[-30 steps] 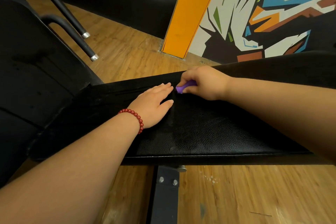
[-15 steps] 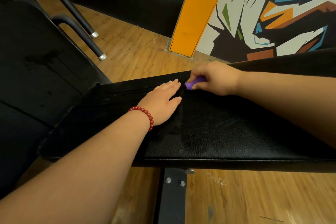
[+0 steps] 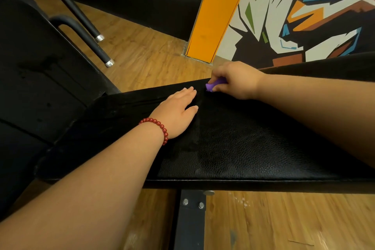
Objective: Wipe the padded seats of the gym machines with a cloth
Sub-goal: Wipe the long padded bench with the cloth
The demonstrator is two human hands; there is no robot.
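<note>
head view, looking down on a black padded seat [image 3: 253, 148] spanning the frame above a wooden floor [image 3: 274, 219]. left grip [image 3: 176, 111] laid flat on the seat's left half, fingers straight and close together, thumb apart, holding nothing; red bead bracelet [image 3: 157, 128] at the wrist. right grip [image 3: 235, 81] at the seat's far edge, just beyond the left fingertips, curled round a small purple cloth [image 3: 215, 85], only a wad of it poking out leftward and touching the leather. toward the seat's front edge, a duller patch on the grain, damp or dust, cannot tell which. under the front edge, a dark steel post [image 3: 190, 219] with bolts. beyond the far edge, an orange pillar [image 3: 215, 12] and a painted wall [image 3: 304, 16]. judged as mid-wipe, working the far edge with the other palm bracing. next, probably: draw the cloth back across the seat toward the front edge with even pressure, and lift or shift the left palm to reach the patch beneath.
</note>
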